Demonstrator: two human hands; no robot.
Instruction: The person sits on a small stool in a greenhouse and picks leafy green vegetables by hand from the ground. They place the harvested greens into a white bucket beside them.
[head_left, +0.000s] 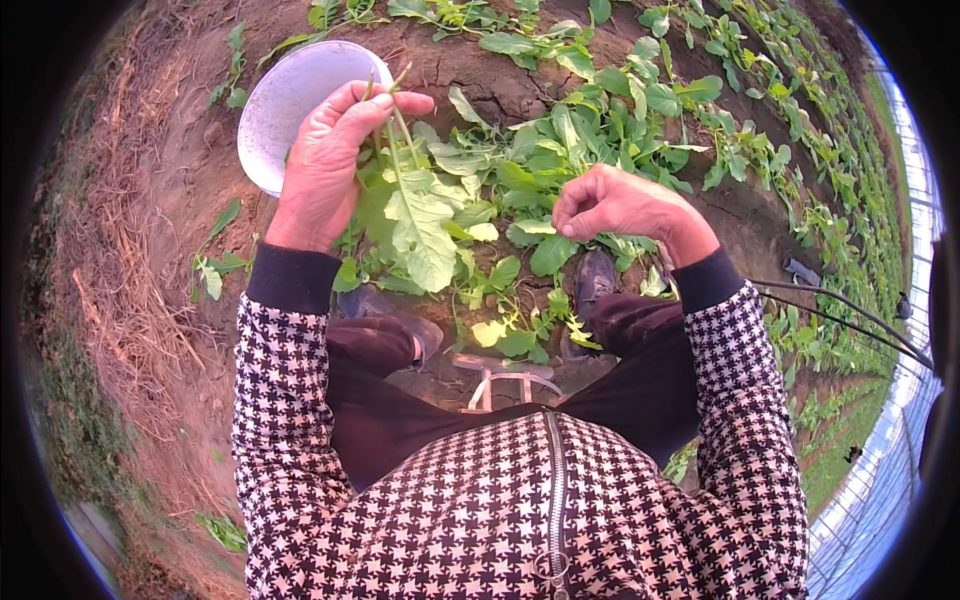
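Observation:
My left hand (337, 142) pinches the stems of a small bunch of leafy greens (424, 232) between thumb and fingers. The stem ends stick up past the fingertips, and the broad, lobed leaves hang downward. Just behind that hand stands a white plastic bucket (274, 97), its inner wall partly in view. My right hand (619, 202) is bent at the wrist with curled fingers, over a heap of green leafy plants (562, 142). Whether anything small sits between its fingertips is hidden. Some yellowed leaves (489, 332) lie on the soil between my shoes.
Below my lap is part of a low wooden stool (502, 379). My shoes (596, 281) flank the leaves. Dry straw (135, 247) covers ground at left. Crop rows (817, 150) run along the right, near a black hose (840, 300) and a greenhouse-like framed wall (870, 495).

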